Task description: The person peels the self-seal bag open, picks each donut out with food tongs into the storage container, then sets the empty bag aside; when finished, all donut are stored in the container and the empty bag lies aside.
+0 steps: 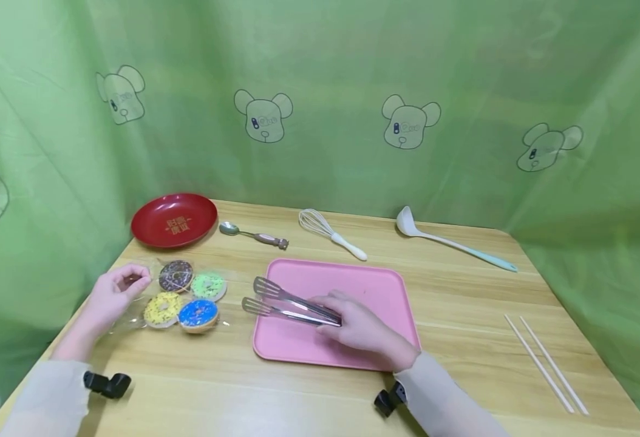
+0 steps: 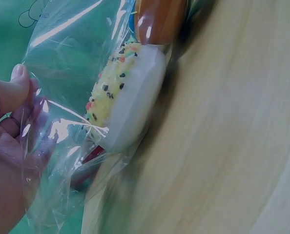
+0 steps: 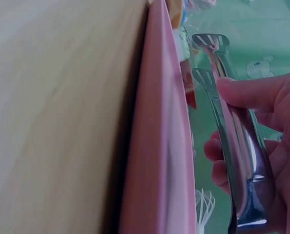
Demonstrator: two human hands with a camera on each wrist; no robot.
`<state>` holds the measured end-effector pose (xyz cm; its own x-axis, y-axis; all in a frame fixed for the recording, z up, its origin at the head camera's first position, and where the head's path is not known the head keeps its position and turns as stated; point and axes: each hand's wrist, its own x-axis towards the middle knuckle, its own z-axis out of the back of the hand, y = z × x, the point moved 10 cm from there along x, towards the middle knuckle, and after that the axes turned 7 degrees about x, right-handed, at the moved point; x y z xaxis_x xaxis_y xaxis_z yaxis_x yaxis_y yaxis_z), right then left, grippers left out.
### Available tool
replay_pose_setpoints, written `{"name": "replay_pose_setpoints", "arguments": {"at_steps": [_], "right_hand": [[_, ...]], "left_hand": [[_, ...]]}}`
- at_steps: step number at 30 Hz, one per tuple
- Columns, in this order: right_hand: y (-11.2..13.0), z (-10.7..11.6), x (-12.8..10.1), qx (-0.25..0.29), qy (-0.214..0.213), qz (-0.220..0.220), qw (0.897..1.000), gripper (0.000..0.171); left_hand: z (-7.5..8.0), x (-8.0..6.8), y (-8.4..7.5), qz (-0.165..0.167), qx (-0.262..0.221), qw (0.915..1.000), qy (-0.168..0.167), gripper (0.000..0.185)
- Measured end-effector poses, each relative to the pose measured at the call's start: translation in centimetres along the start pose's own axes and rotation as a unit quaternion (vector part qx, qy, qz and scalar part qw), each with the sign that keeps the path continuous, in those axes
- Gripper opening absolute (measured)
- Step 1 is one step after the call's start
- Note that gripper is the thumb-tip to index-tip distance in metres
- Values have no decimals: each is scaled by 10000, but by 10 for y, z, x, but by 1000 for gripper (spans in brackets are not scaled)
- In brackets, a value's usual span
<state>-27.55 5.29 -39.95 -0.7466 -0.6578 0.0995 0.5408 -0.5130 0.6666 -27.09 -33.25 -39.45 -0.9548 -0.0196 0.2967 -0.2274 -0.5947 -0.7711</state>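
- Your left hand is at the table's left side, thumb and fingertips pinching the edge of the clear plastic bag. The left wrist view shows the film bunched against your thumb.
- Just right of those fingers, inside the bag, are four toy donuts: chocolate-iced donut and green-iced donut on the far side, yellow-iced donut and blue-iced donut on the near side. The yellow one sits closest to your pinch and the bag lies flat on the wooden table.
- Beyond your left fingers is a round red plate, then a metal spoon with a brown handle to its right.
- Your right hand rests over the flat pink plastic tray, fingers wrapped round the handle end of the steel slotted tongs.
- The tong tips stand apart, pointing left from your fingers toward the blue donut and reaching just past the tray's left edge, short of the bag.
- Beyond your right fingers are a wire whisk with a white handle and a white ladle with a pale blue handle.
- Well right of your right hand is a pair of pale chopsticks, side by side.
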Motion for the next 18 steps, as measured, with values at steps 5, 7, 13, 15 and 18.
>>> {"name": "replay_pose_setpoints", "arguments": {"at_steps": [5, 7, 13, 15, 18], "right_hand": [[8, -18, 18, 18, 340, -43, 9994, 49], [11, -23, 23, 50, 423, -45, 9991, 49], [14, -32, 34, 101, 601, 7, 9981, 51], [16, -35, 37, 108, 705, 83, 9974, 50], [18, -39, 43, 127, 899, 216, 9956, 49]], "left_hand": [[2, -2, 1, 14, 69, 10000, -68, 20], [2, -2, 1, 5, 69, 9999, -99, 20], [1, -2, 3, 9, 42, 10000, -80, 14], [0, -2, 4, 30, 34, 10000, -44, 12], [0, -2, 6, 10, -29, 10000, -2, 7]]}}
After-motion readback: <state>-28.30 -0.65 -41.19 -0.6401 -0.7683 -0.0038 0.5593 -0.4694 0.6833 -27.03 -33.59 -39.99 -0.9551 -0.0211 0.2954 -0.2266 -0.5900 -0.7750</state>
